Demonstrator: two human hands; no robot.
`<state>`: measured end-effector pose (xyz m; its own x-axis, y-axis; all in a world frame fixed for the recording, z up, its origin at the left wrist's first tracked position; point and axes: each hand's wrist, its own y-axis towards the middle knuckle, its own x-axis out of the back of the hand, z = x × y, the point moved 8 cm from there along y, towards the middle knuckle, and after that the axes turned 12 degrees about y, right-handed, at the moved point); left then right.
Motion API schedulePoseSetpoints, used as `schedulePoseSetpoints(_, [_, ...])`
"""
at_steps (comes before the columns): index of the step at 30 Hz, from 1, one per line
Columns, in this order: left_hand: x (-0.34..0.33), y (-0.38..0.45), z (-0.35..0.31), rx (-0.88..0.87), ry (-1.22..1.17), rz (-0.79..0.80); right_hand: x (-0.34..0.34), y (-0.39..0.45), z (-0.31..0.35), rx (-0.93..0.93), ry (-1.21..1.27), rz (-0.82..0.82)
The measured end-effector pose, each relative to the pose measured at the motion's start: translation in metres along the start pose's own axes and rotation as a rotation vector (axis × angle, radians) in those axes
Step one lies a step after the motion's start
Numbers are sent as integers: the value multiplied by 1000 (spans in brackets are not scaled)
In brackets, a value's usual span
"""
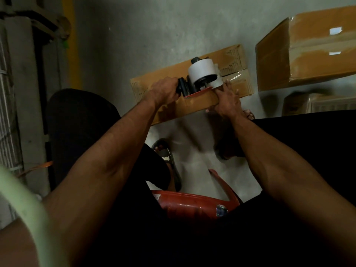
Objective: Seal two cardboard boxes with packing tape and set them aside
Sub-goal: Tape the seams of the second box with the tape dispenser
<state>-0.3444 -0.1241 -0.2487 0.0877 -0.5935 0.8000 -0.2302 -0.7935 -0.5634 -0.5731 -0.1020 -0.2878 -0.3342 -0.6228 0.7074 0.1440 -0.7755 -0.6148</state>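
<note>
A long brown cardboard box [167,81] lies on the concrete floor in front of me. On its top sits a tape dispenser [202,76] with a red base, a black handle and a white tape roll. My left hand [164,91] grips the black handle. My right hand [227,101] rests on the box just right of the dispenser, fingers laid flat on the cardboard near the tape's front edge. A second, larger brown box [308,51] with clear tape across its top stands at the upper right.
I sit on a red plastic stool [192,203], my sandalled foot [165,151] below the box. Another carton [316,105] lies low at the right. A yellow-edged wall [75,45] and grey shelving [11,93] line the left side.
</note>
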Motion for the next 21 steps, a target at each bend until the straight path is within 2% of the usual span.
schedulePoseSetpoints(6, [0,-11,10,-1,0,10,2,-2,5,54,-30,2])
schedulePoseSetpoints(21, [-1,-46,62,91,110,70,-1,1,3,55,-36,14])
